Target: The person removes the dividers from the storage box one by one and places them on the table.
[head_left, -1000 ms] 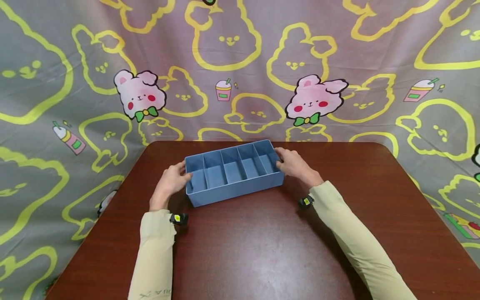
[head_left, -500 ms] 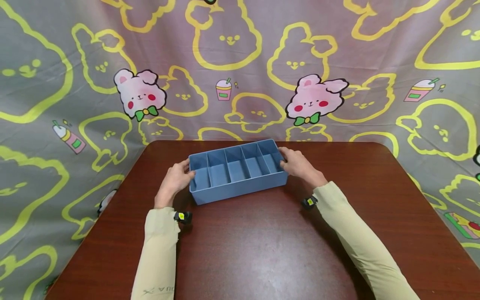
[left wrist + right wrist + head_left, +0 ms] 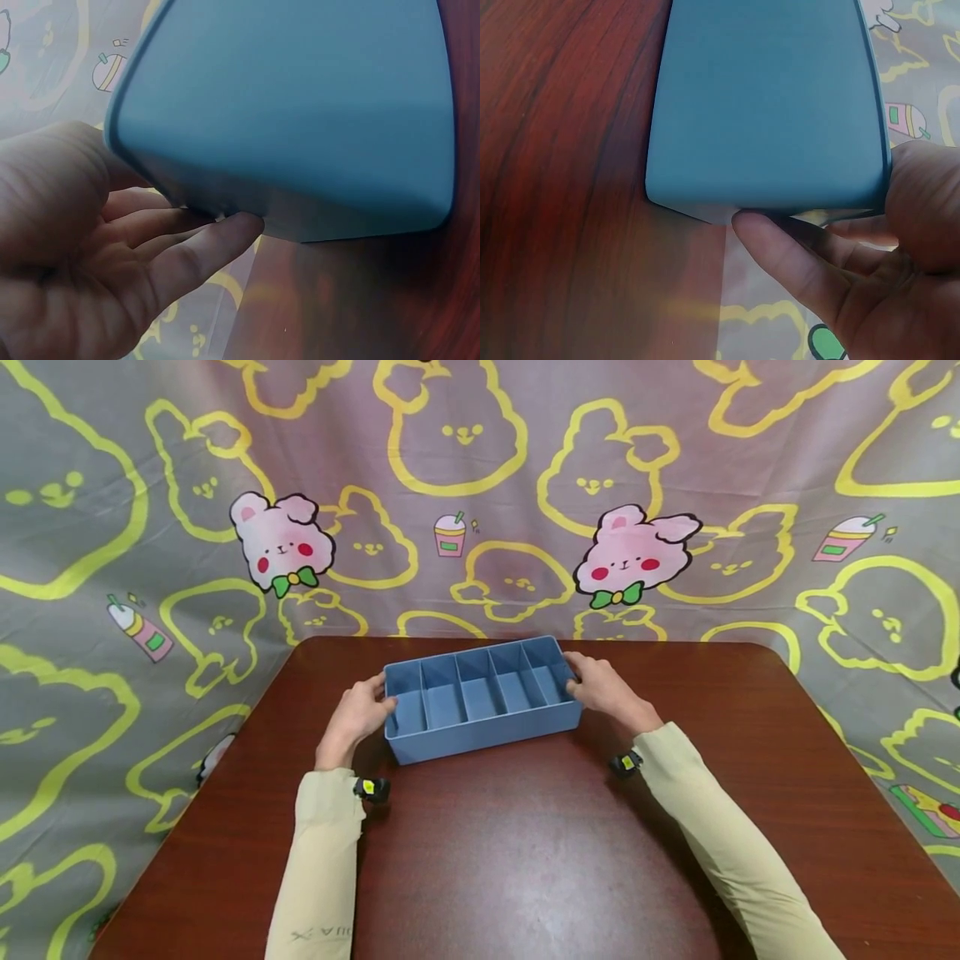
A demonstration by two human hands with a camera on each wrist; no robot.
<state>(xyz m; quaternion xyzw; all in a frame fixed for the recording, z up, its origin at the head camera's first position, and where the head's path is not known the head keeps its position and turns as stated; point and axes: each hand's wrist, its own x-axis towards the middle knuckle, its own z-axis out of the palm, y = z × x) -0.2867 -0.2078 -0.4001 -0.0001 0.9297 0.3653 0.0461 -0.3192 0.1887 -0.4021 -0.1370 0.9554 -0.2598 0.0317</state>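
1. Both hands are handling one blue five-compartment organizer box point(image 3: 487, 737); the step in hand seems to be positioning it by its two ends.
2. The left hand point(image 3: 358, 714) is gripping the left end wall, its thumb lying over the rim and its fingers outside; the right hand point(image 3: 606, 687) is pinching the right end the same way.
3. The box is sitting at the far middle of the wood-grain table point(image 3: 487, 860), its right end angling farther back; whether its base is fully touching the tabletop, I cannot tell.
4. The next move is probably calling for equal pressure at both ends, so that the box is neither tipping nor twisting, and for fingers clear of its underside when letting go.
5. Counting: one box, four dividers point(image 3: 498, 683) forming five compartments point(image 3: 483, 700), two hands, two pale sleeves point(image 3: 322, 860), two black wrist cameras point(image 3: 371, 789) and one table.
6. Behind, a patterned backdrop cloth point(image 3: 517, 443) is showing two whole pink rabbit heads point(image 3: 285, 545) and three drink cups point(image 3: 450, 537).
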